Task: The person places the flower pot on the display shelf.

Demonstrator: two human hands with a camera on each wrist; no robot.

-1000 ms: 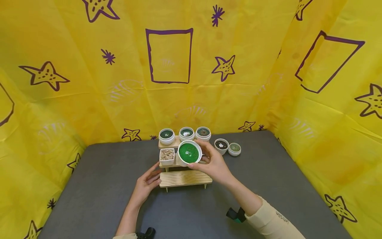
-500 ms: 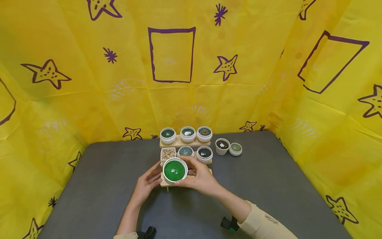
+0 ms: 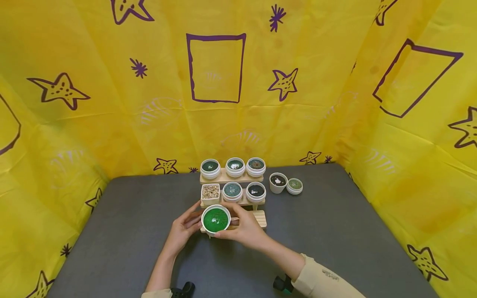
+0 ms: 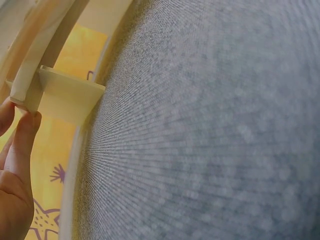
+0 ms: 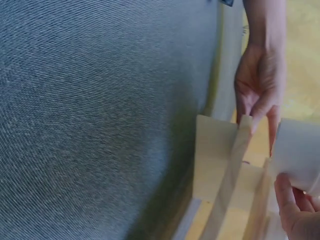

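Note:
In the head view, my right hand (image 3: 244, 229) holds a round white pot (image 3: 216, 219) with a glossy bright green top by its right side, thumb in front. The pot is at the left end of the lowest tier of a wooden stepped stand (image 3: 261, 218); whether it touches the plank I cannot tell. My left hand (image 3: 180, 234) pinches that tier's left end. The left wrist view shows thumb and fingers on the plank's edge beside a leg (image 4: 70, 95). In the right wrist view, the white pot (image 5: 300, 152) hides part of the stand.
On the middle tier stand a square pebble-filled pot (image 3: 210, 192) and two round pots, one teal-topped (image 3: 232, 190), one dark (image 3: 256, 190). Three pots line the top tier (image 3: 223, 177). Right of the stand, two more pots (image 3: 278, 182) sit on the grey table (image 3: 335, 223). Yellow cloth (image 3: 149, 136) surrounds it.
My right hand has carried the green-topped pot down and left, from before the middle tier to the lowest tier's left end. My left hand stays on the stand.

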